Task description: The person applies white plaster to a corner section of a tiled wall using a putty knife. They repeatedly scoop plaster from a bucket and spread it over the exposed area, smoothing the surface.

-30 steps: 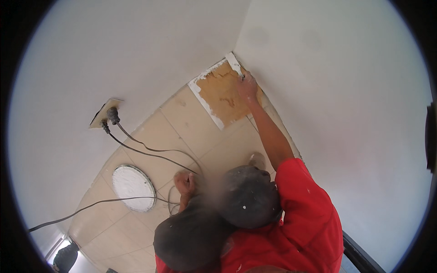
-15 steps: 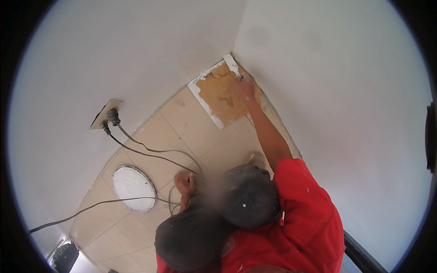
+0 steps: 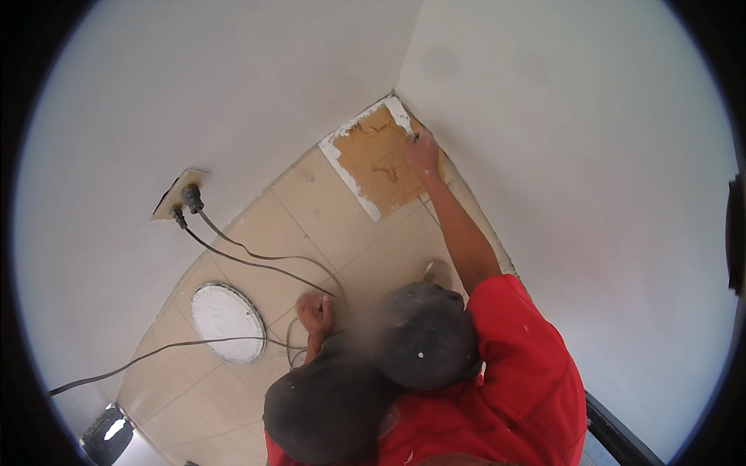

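Observation:
My right arm reaches forward into the corner. My right hand (image 3: 423, 152) grips a putty knife (image 3: 414, 134), its handle mostly hidden in my fingers. Its blade lies along the right edge of a brown square panel (image 3: 373, 155), by a strip of white putty (image 3: 399, 109). More putty lines the panel's far left and near left edges, rough on the inner side; brown surface is bare in the middle. My left hand (image 3: 315, 312) is beside my knee, its fingers curled into a loose fist, with nothing visible in it.
A round tub lid or bucket top covered in white (image 3: 228, 322) stands on the beige tiles (image 3: 330, 198) at left. Two plugs sit in a wall socket (image 3: 183, 198), their grey cables (image 3: 256, 258) trailing across the floor. White walls (image 3: 544, 155) meet at the corner.
My right hand and the putty knife have drawn slightly back from the corner along the panel's right edge. White putty shows where the blade was. My left hand stays in place.

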